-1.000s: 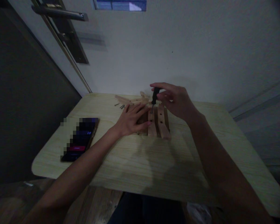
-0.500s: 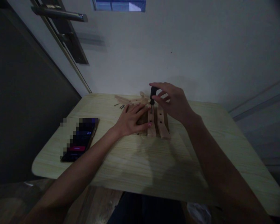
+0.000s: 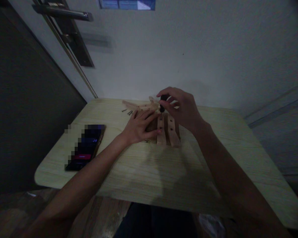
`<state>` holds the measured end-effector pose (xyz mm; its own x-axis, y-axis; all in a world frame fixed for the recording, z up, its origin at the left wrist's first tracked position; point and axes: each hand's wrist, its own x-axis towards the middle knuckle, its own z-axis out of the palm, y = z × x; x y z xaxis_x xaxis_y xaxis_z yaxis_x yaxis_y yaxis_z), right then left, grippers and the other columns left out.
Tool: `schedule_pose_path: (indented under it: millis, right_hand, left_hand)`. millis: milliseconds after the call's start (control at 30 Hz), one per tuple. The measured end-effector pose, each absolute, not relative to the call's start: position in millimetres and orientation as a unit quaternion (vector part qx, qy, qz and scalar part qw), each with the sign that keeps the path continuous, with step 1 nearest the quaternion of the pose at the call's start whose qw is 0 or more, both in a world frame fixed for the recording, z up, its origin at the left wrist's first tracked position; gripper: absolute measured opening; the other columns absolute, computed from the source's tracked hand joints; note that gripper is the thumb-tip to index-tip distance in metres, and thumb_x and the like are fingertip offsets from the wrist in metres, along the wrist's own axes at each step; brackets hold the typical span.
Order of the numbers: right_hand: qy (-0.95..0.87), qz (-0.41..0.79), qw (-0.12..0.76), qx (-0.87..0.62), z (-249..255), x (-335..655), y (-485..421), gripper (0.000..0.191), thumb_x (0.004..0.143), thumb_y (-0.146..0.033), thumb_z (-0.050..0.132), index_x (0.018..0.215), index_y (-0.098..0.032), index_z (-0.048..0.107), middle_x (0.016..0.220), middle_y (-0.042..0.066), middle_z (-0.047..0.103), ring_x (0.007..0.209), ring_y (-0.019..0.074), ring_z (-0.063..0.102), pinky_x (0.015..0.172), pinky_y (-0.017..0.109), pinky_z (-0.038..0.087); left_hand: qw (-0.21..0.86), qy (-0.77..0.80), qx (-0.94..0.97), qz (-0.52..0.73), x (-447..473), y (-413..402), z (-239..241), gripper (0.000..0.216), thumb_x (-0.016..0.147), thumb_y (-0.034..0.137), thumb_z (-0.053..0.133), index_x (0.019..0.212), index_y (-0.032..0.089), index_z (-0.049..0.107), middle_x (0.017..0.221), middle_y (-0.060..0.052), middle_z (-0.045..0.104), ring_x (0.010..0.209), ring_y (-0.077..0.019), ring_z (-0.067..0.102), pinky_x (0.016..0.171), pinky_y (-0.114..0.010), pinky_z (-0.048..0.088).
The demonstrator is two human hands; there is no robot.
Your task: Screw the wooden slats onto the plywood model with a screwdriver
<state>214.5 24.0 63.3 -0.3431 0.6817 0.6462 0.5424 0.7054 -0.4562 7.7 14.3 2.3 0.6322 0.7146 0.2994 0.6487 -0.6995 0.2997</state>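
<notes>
My right hand (image 3: pixel 180 105) grips the black handle of a screwdriver (image 3: pixel 162 106) between thumb and fingers. The screwdriver stands nearly upright, its tip down at the far part of a pale wooden strip (image 3: pixel 161 135) with dark holes. A second holed wooden strip (image 3: pixel 173 134) lies beside it to the right. My left hand (image 3: pixel 138 128) is spread flat over a brown wooden piece (image 3: pixel 152 126) under the strips, mostly hidden, with thumb and fingertips against the near strip. Several screws (image 3: pixel 129 112) and loose pale wooden pieces (image 3: pixel 137 106) lie beyond my left hand.
A phone (image 3: pixel 86 148) with a lit screen lies on the left of the light wooden table (image 3: pixel 129 175). Behind the table stands a white door (image 3: pixel 144 59) with a metal handle (image 3: pixel 64 13) at upper left. A clear plastic bag (image 3: pixel 211 225) is below the table's front edge.
The screwdriver's handle sits slightly lower, and my right hand has shifted a little left, its fingers more closed around the handle. My left hand stays in place.
</notes>
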Motion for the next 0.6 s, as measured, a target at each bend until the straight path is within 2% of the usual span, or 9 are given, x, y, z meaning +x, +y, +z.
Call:
schedule_pose_path:
  millis: [100,233,333,500,600]
  right_hand:
    - [-0.811,0.064,0.435,-0.387,62.6,213.3,23.5,0.025,0.096,-0.033,0.054,0.110,-0.018,0.069,0.101,0.007,0.073,0.078,0.0149,0.068,0.065,0.025,0.059]
    - [-0.808,0.101,0.439,-0.379,62.2,215.3,22.9,0.032,0.095,-0.034,0.053,0.120,-0.019,0.066,0.112,0.008,0.073,0.086,0.0173,0.072,0.068,0.027,0.061]
    - [-0.807,0.110,0.438,-0.380,63.2,219.0,23.1,0.028,0.093,-0.036,0.058,0.115,-0.021,0.067,0.100,0.005,0.074,0.083,0.0181,0.073,0.071,0.029,0.061]
    - [-0.797,0.064,0.430,-0.419,61.5,220.3,24.2,0.031,0.086,-0.039,0.071,0.111,-0.022,0.065,0.081,0.001,0.068,0.068,0.0166,0.066,0.066,0.031,0.056]
    - [-0.801,0.028,0.427,-0.420,61.5,216.3,23.4,0.029,0.088,-0.036,0.068,0.114,-0.022,0.065,0.084,0.001,0.068,0.067,0.0154,0.063,0.068,0.031,0.055]
  left_hand:
    - [0.084,0.381,0.898,0.202,7.7,14.1,2.2,0.077,0.093,0.074,0.043,0.152,0.025,0.045,0.155,-0.014,0.049,0.143,-0.0341,0.044,0.120,-0.063,0.020]
    - [0.076,0.382,0.899,0.200,7.3,14.1,0.6,0.076,0.093,0.075,0.043,0.151,0.025,0.045,0.156,-0.015,0.048,0.143,-0.0338,0.044,0.120,-0.062,0.020]
    - [0.076,0.386,0.899,0.191,7.3,13.4,0.9,0.076,0.094,0.073,0.043,0.152,0.025,0.045,0.157,-0.015,0.046,0.143,-0.0338,0.044,0.120,-0.062,0.020]
    - [0.083,0.389,0.898,0.187,7.3,12.3,3.4,0.073,0.095,0.072,0.044,0.153,0.028,0.042,0.158,-0.013,0.045,0.145,-0.0334,0.042,0.121,-0.061,0.019]
    - [0.085,0.388,0.898,0.189,6.9,12.5,3.7,0.074,0.094,0.075,0.042,0.153,0.029,0.042,0.158,-0.012,0.045,0.145,-0.0334,0.042,0.121,-0.062,0.018]
